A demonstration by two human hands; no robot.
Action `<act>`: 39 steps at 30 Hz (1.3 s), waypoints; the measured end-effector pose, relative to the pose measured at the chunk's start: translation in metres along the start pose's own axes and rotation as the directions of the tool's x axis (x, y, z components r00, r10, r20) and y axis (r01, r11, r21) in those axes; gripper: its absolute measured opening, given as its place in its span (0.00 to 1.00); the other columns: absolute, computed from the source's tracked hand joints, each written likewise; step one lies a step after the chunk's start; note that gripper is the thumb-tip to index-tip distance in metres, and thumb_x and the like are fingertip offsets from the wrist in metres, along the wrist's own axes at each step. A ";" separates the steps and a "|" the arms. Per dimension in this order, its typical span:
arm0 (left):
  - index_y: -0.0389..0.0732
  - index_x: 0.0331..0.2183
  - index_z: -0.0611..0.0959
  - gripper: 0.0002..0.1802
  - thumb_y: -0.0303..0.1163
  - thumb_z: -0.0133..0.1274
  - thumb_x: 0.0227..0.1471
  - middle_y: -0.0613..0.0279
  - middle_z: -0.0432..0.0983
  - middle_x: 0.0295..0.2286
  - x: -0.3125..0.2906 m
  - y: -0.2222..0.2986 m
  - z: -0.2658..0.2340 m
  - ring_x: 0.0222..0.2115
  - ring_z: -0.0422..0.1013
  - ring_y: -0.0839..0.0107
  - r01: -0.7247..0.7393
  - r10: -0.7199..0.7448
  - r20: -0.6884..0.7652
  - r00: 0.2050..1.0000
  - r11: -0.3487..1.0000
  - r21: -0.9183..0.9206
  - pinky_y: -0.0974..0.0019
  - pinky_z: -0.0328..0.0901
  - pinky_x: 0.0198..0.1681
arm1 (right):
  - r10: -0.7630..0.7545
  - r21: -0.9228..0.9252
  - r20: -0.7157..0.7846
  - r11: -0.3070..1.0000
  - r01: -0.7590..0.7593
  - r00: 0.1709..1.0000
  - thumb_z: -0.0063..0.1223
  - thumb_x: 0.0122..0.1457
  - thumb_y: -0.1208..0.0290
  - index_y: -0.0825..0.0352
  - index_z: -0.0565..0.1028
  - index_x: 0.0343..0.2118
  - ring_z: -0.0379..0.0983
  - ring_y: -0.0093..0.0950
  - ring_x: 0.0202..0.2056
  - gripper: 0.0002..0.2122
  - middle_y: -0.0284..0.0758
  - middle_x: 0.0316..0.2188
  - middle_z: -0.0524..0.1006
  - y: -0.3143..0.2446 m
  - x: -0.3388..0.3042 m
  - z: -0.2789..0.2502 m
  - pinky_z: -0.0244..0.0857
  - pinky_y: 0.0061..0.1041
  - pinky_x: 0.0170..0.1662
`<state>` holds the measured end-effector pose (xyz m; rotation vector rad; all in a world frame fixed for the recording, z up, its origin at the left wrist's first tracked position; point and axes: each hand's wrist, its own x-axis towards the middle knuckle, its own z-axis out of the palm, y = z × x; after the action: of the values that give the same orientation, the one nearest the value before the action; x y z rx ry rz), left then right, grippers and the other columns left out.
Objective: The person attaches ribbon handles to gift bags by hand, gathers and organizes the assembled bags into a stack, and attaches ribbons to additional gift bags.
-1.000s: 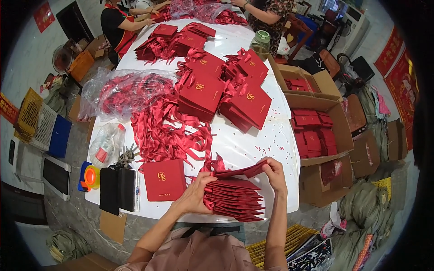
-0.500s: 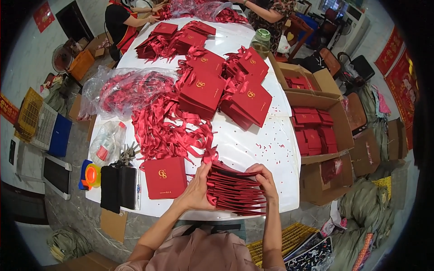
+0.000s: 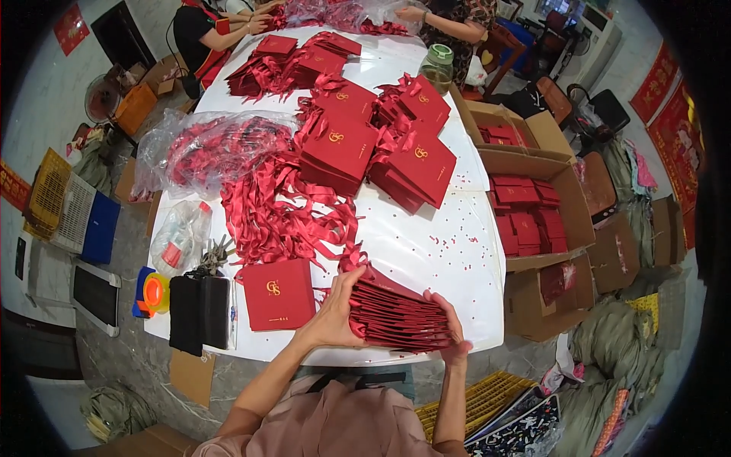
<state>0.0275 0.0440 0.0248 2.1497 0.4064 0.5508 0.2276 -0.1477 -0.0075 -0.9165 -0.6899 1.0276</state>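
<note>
Between our two hands we have a stack of red bags (image 3: 400, 314), thin and layered, near the table edge closest to us; we cannot tell whether its whole underside rests on the table. Our left hand (image 3: 333, 312) curves around the stack's left end, gripping it, where red ribbon shows against the fingers. Our right hand (image 3: 451, 327) lies along the other end, its fingers stretched out and touching the layers' edges.

Just beside our left hand, to its left, we see a flat red pile (image 3: 279, 297) with gold print. Farther left of that hand lie a black pouch (image 3: 186, 314), keys (image 3: 217, 255), an orange tape roll (image 3: 156, 293) and a clear bottle (image 3: 173, 245) with a red cap.

Beyond our left hand spreads a heap of red ribbons (image 3: 285, 221), with a clear plastic bag (image 3: 152, 164) of more ribbon past it. Ahead of both hands, well apart from them, we see ribboned red bags (image 3: 339, 145) in piles on the white table (image 3: 411, 251). Small red specks (image 3: 457, 241) dot it beyond our right hand. To that hand's right, off the table, stands a cardboard box (image 3: 576, 202) of red items. Farthest from our hands, two people work at the table's other end.
</note>
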 end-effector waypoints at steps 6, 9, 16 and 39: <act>0.36 0.65 0.48 0.74 0.43 0.77 0.24 0.43 0.49 0.61 -0.002 0.003 0.004 0.62 0.50 0.46 -0.011 0.012 0.003 1.000 0.995 -0.101 0.49 0.51 0.66 | -0.061 -0.259 -0.052 0.965 0.046 0.997 0.81 0.27 0.49 0.70 0.53 0.66 0.54 0.35 0.66 0.63 0.43 0.65 0.58 0.014 -0.006 0.017 0.49 0.36 0.68; 0.35 0.65 0.47 0.76 0.45 0.78 0.22 0.45 0.48 0.61 -0.003 0.003 0.001 0.63 0.48 0.49 0.023 -0.013 0.058 0.998 0.982 -0.189 0.52 0.48 0.67 | -0.118 -0.229 -0.113 0.969 0.090 0.987 0.83 0.27 0.54 0.69 0.55 0.65 0.57 0.34 0.64 0.60 0.41 0.62 0.60 0.022 0.001 0.024 0.49 0.35 0.68; 0.39 0.67 0.47 0.75 0.46 0.77 0.26 0.45 0.46 0.64 -0.007 0.004 0.000 0.65 0.47 0.48 0.053 -0.041 0.065 0.997 0.979 -0.197 0.50 0.49 0.67 | -0.279 -0.455 -0.102 0.867 0.205 0.955 0.82 0.31 0.63 0.68 0.67 0.51 0.67 0.34 0.55 0.42 0.39 0.51 0.71 0.034 0.005 0.016 0.59 0.37 0.62; 0.36 0.34 0.80 0.04 0.25 0.58 0.55 0.69 0.76 0.31 -0.023 0.004 -0.015 0.33 0.70 0.84 0.286 -0.402 0.002 0.916 0.648 -0.706 0.77 0.64 0.39 | -0.230 -0.280 -0.077 0.939 0.201 0.970 0.82 0.33 0.70 0.67 0.67 0.45 0.69 0.37 0.54 0.36 0.45 0.49 0.73 0.037 0.008 0.013 0.63 0.37 0.60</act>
<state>0.0003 0.0406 0.0301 1.2523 0.5741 0.5395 0.2040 -0.1282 -0.0339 -1.0984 -0.8328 0.6921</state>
